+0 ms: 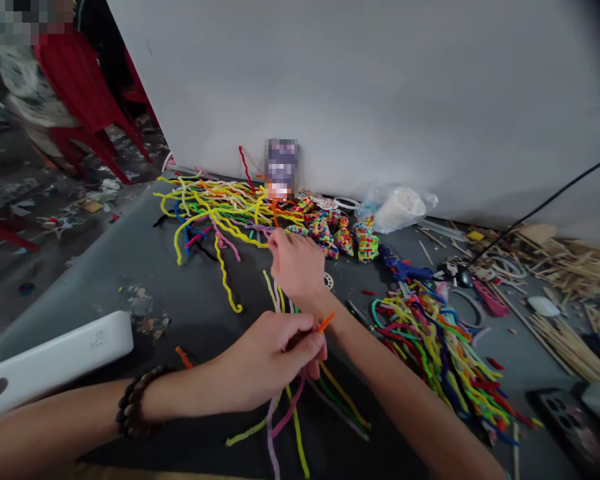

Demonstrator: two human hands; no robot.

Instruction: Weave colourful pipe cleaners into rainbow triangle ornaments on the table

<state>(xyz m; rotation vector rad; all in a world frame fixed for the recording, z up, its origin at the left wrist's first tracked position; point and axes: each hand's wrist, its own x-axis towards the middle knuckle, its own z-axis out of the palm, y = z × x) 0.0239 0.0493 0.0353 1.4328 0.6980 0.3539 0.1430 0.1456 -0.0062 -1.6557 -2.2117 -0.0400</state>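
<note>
My left hand point(275, 357), with a dark beaded bracelet on its wrist, is closed in a pinch round an orange pipe cleaner point(327, 322). Below its fingers several pipe cleaners point(296, 427) in yellow, lilac, pink and green fan out across the dark tabletop, and their other ends show beyond the hand. Farther forward, my right hand point(297, 263) has its fingers closed at an orange strand point(274, 212); the fingertips are partly hidden. A pile of mostly yellow pipe cleaners point(220, 210) lies just beyond it.
Multicoloured woven pieces point(343, 233) and a plastic bag point(403, 208) lie by the grey wall. To the right are a blue glue gun point(403, 267), mixed pipe cleaners point(445, 347), wooden sticks point(570, 280) and a phone point(567, 420). A white power bank point(60, 357) lies left. Red chairs point(77, 80) stand beyond.
</note>
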